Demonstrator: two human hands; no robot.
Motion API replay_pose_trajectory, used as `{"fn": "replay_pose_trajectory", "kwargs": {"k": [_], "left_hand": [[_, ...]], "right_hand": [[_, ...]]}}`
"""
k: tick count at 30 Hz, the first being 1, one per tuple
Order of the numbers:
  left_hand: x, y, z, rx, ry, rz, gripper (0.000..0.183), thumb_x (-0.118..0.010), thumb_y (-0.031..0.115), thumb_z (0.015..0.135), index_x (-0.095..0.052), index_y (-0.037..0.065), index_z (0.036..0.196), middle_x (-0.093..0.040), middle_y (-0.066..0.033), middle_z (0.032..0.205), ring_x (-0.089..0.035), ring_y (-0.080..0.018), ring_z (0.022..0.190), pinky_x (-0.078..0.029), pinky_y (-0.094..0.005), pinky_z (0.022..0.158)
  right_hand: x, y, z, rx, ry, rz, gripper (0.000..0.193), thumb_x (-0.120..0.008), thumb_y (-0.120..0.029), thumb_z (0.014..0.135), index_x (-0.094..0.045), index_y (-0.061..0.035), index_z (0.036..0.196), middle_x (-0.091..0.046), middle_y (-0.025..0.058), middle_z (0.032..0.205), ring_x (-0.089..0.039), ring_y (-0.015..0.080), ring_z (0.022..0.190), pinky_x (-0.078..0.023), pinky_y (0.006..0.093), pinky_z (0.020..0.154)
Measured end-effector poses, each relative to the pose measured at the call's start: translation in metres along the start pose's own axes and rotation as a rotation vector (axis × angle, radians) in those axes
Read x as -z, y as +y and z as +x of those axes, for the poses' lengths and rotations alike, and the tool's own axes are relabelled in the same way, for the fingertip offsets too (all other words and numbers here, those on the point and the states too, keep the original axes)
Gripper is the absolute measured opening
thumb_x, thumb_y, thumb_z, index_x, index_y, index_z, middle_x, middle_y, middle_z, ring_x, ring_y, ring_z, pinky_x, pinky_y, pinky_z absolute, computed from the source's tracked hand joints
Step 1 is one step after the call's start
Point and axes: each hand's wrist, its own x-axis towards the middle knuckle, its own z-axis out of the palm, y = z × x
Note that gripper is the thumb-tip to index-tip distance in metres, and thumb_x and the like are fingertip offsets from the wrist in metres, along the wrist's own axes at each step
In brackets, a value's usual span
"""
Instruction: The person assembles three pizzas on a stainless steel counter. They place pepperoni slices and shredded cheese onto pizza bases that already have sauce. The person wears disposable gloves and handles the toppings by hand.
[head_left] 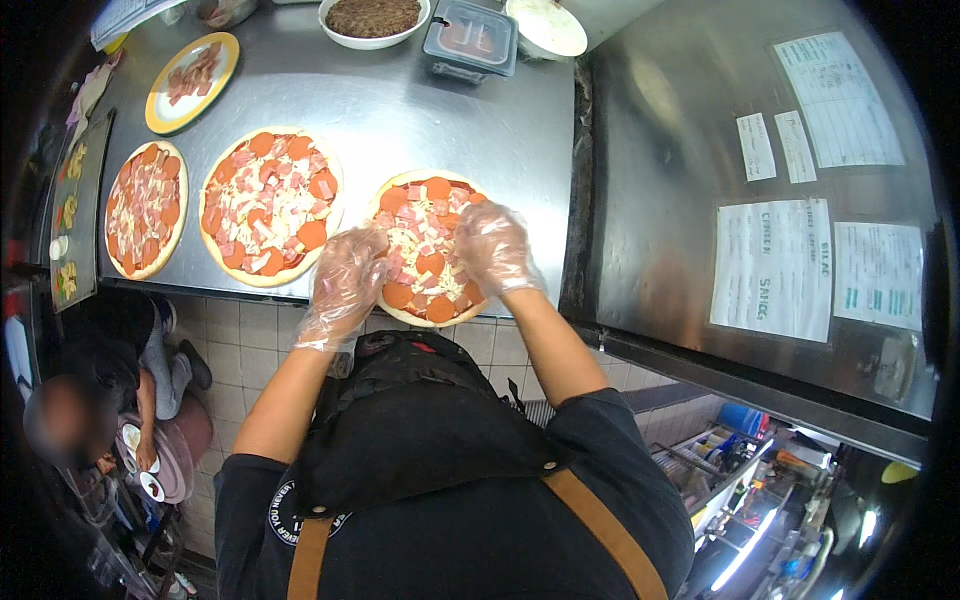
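Observation:
A pizza [430, 262] topped with pepperoni slices, ham pieces and shredded cheese lies at the near edge of the steel counter. My left hand [348, 275], in a clear plastic glove, is at its left rim with the fingers curled. Over its upper right part is my right hand [497, 245], gloved likewise, fingers bent inward. Whatever the fingertips pinch, if anything, is hidden by the hands and the shiny gloves. To the left, a second pizza [268, 205] and a third pizza [147, 210] carry similar toppings.
A yellow-rimmed plate [160, 110] of meat strips stands far left. At the back are a bowl of ground meat [372, 20], a lidded container [470, 42] and a white bowl [548, 28]. A steel panel [660, 200] bounds the right. A person [110, 370] is at lower left.

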Motion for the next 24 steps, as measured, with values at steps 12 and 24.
{"fn": "replay_pose_trajectory", "kwargs": {"k": [12,24], "left_hand": [[-0.005,0.001,0.003,-0.012,-0.020,-0.004,0.032,-0.077,0.013,0.093,-0.073,0.004,0.123,-0.071,-0.0193,0.128,-0.064,-0.0414,0.123,-0.052,-0.0519,0.108],[-0.006,0.015,0.008,-0.074,-0.035,-0.027,0.026,-0.078,0.009,0.092,-0.074,0.000,0.116,-0.071,-0.0201,0.128,-0.066,-0.0409,0.117,-0.054,-0.0501,0.102]], "right_hand": [[0.018,0.057,-0.024,-0.123,0.198,0.319,0.017,-0.071,-0.018,0.095,-0.081,-0.0052,0.103,-0.076,0.0206,0.102,-0.073,0.0394,0.096,-0.057,0.0482,0.088],[-0.020,0.043,-0.015,-0.003,0.146,0.128,0.026,-0.064,-0.028,0.101,-0.076,-0.0048,0.105,-0.073,0.0173,0.103,-0.071,0.0378,0.100,-0.056,0.0499,0.093]]}}
